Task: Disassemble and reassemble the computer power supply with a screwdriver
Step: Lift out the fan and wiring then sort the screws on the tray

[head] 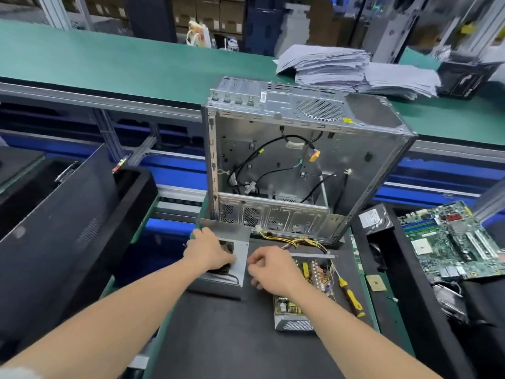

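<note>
On my far left a large black metal computer side panel (54, 228) leans at a tilt. Next to it, on the black work mat (218, 337), sits the grey sheet-metal power supply cover with its black fan (241, 258). The left hand (210, 250) lies on top of it with the fingers spread flat over the fan.

The right hand (273, 269) is just beside the cover's right edge. Its fingers are curled, with thumb and forefinger drawn together at that edge; I cannot tell whether they pinch anything. The two hands are close together but not touching.

Under and beyond the right wrist lies the other half of the power supply, an open grey metal tray with its circuit board (297, 305) exposed. A bundle of yellow and black wires (295, 242) runs from it toward the open silver tower computer case (300, 165), which stands upright behind both halves.

Just right of the tray, a yellow-and-black-handled screwdriver (351, 296) lies on the mat, untouched. Further right lie a small square tan processor chip (376, 283) and then a green motherboard (453, 242).
</note>
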The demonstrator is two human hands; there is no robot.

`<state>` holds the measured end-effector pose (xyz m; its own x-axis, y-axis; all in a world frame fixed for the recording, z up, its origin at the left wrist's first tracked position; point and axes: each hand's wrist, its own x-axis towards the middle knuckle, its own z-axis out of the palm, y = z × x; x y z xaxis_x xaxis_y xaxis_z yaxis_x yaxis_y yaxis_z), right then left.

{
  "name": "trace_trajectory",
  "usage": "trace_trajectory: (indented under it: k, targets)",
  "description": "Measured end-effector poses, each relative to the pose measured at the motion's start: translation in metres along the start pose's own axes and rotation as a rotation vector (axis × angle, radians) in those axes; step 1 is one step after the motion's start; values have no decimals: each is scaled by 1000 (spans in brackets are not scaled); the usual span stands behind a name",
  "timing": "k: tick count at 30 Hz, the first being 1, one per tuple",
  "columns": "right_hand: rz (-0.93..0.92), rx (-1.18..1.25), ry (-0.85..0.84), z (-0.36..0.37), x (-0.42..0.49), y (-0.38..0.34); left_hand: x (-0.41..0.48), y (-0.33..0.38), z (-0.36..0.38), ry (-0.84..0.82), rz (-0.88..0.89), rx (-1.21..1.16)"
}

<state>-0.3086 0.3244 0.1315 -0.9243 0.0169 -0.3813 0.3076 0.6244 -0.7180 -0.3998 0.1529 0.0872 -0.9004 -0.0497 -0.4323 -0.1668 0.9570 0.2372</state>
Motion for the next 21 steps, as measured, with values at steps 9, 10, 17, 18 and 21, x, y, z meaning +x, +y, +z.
trace_trajectory:
  k: [9, 10, 17, 18, 21]
  targets:
    - [71, 62, -61, 24, 0, 13, -18, 3, -39, -185, 43, -506]
    - [55, 79, -73, 21, -2, 14, -23, 6, -44, -229, 30, -650]
    - [-68, 369, -193, -16, -20, 23, -51, 40, -68, -566, 27, -1105]
    - [-62, 461, -218, -23, -23, 25, -55, 46, -68, -572, 39, -1129]
    - [-91, 538, -215, -49, -35, 42, -68, 70, -63, -526, 37, -1183]
